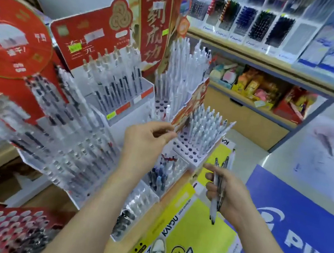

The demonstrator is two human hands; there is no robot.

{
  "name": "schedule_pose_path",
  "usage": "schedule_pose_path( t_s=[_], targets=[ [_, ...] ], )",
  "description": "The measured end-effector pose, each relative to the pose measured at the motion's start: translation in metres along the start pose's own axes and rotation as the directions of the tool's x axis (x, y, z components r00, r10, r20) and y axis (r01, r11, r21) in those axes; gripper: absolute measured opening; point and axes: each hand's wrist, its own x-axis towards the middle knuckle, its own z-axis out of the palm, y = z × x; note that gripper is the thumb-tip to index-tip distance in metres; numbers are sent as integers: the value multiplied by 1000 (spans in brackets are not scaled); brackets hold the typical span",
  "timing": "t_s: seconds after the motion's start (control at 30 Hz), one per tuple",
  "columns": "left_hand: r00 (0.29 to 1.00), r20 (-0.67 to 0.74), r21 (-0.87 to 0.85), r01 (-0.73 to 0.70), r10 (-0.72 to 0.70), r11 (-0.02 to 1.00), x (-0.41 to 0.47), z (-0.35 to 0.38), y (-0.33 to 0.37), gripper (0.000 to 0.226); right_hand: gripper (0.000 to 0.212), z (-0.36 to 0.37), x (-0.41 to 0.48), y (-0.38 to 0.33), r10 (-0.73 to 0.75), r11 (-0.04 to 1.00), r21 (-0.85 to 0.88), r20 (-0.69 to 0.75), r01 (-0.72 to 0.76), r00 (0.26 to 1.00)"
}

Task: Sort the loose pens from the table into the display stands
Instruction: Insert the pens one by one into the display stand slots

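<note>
Slippage is the likely trouble: the right hand [227, 192] is clamped on a loose bundle of slim grey-and-white pens [217, 185], low above the yellow poster-covered surface [191, 238], and one could slide free. The left hand [148, 138] has its fingertips drawn together beside the white perforated plastic stand [188, 152]; whether it pinches anything, I cannot tell. Upright white pens [205, 126] and an orange printed card divider [190, 108] crowd the free holes.

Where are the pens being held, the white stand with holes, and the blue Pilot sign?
pens [213, 208]: head view, lower white barrel.
white stand [187, 150]: head view, its holed top.
blue Pilot sign [268, 188]: head view, blue field above the lettering.
</note>
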Motion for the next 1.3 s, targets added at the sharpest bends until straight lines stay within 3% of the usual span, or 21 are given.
schedule_pose_path(
  t_s=[0.07,0.17,0.3,0.4,0.57,0.93,1.03,1.13,1.23,1.3],
  targets=[
    [997,30,109,-76,73,991,16,19,1,7,24,-11,9,-15,-19,996,91,-28,21,999],
    [975,104,307,-217,194,927,34,46,-6,14,24,-23,17,-32,-71,983,164,-49,78,996],
    [949,69,444,-306,308,842,52,70,-18,11,23,-32,28,-57,-103,986,129,-29,106,994],
    [969,56,481,-239,243,843,62,86,-22,13,22,-36,41,-74,-101,992,76,9,100,995],
    [966,-12,579,-205,259,789,74,113,-30,14,23,-43,64,-102,-56,998,-1,152,57,987],
    [987,-42,590,-98,152,802,83,131,-29,15,36,-55,95,-138,103,990,-133,425,-50,900],
    [996,42,623,-90,82,777,82,133,-38,33,35,-55,101,-143,105,990,-129,456,-51,884],
    [991,71,666,40,-117,745,85,135,-44,56,36,-50,106,-145,85,995,-85,443,-53,893],
    [991,-30,616,121,-131,778,89,139,-43,38,34,-45,109,-144,110,992,-96,423,-77,899],
    [995,-49,623,95,-82,776,92,141,-45,28,35,-42,110,-141,143,986,-141,411,-92,900]
  ],
)
